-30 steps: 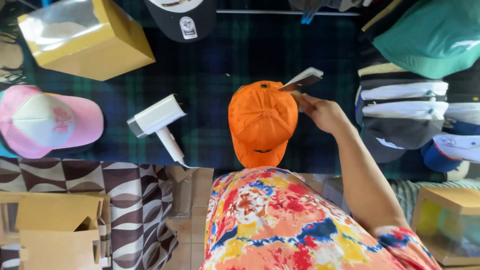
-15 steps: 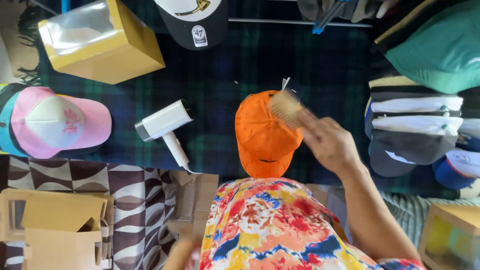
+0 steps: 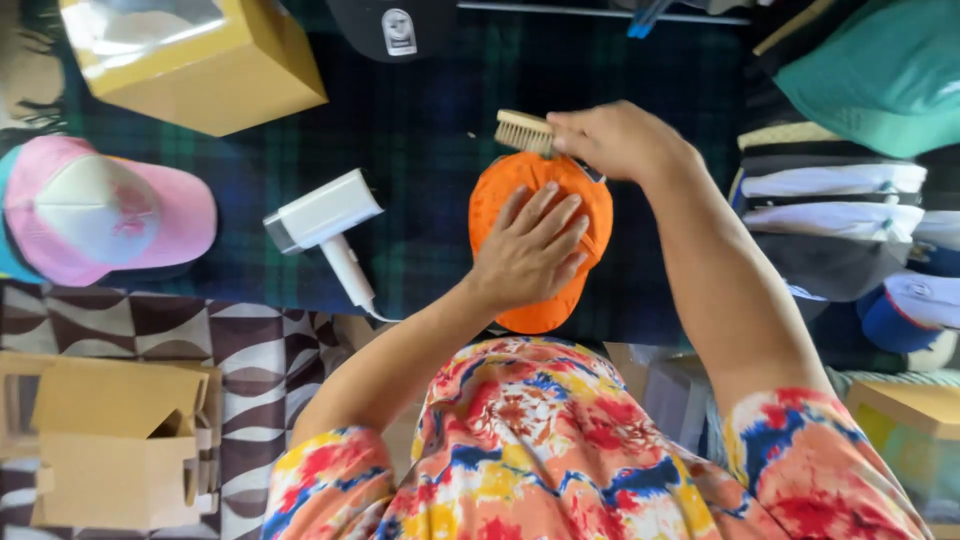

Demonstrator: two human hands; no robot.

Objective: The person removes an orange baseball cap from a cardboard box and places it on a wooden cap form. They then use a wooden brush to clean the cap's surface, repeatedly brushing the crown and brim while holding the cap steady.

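I see my left hand (image 3: 530, 250) lying flat on the orange cap (image 3: 540, 250), its fingers (image 3: 560, 215) spread wide and pressed against the crown, gripping nothing, only holding the cap down. The cap sits near the middle of the worktop (image 3: 420, 140), which is covered in a dark green and blue plaid cloth, with its bill pointing back toward my body. My right hand (image 3: 615, 140) is just beyond the far edge of the cap, its fingers closed around the handle end of a small wooden brush (image 3: 525, 130); the pale bristle head sticks out to the left of the hand and sits at the cap's far rim, though I cannot tell whether the bristles touch the fabric. To the left of the cap, apart from it, lies a white handheld appliance (image 3: 325, 225) with a slim handle angled toward me. Further left rests a pink cap (image 3: 105, 210) with a lighter front panel. At the far left corner stands a yellow box (image 3: 190, 60) with a clear window on top. A dark cap (image 3: 395, 25) lies at the far edge, straight ahead. On my right is a stack of folded caps (image 3: 840, 215) in white, grey and blue, with a green cap (image 3: 880, 75) above them. Down at my left, plain cardboard boxes (image 3: 120, 440) sit on a brown and cream patterned surface.
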